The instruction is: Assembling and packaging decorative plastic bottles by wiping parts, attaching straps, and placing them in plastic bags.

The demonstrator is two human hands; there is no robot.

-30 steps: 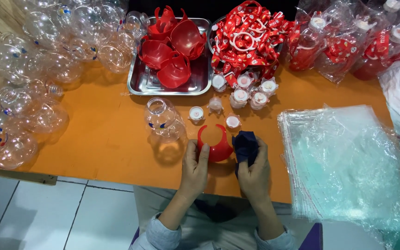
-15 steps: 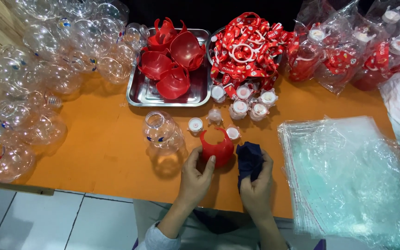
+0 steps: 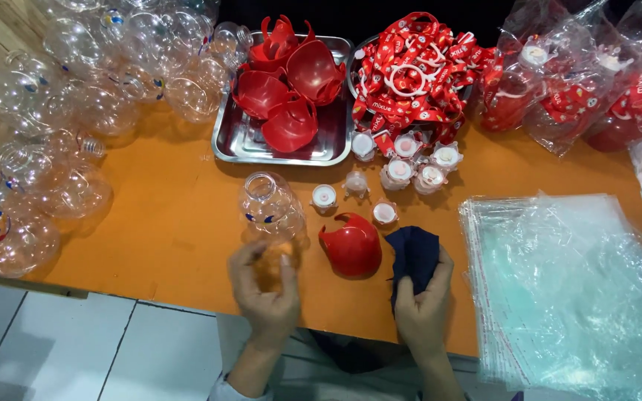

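**Hands on a clear bottle and a dark cloth at a crowded orange bench**

The flat orange worktable [image 3: 157,223] fills the middle of the frame. A heap of clear round plastic bottles [image 3: 76,96] crowds its upper left, and a thick stack of clear plastic bags [image 3: 566,289] lies at the right. At upper centre a shallow steel tray [image 3: 235,145] holds red plastic shells, with a pile of red printed straps [image 3: 417,70] just beside it to the right and small white caps [image 3: 410,167] scattered below.

Lower centre, the left hand [image 3: 265,293] curls its fingers around the base of a clear round plastic bottle [image 3: 269,212] lying on the table. The right hand [image 3: 421,308] pinches a dark blue cloth [image 3: 414,256] bunched between thumb and fingers. A red domed plastic shell [image 3: 352,246] sits on the table between them, close to the cloth.

The bottle looks smooth and light; held only at its base, it could roll or slip and knock the nearby caps. The loose cloth could drag the red shell if it sweeps sideways.
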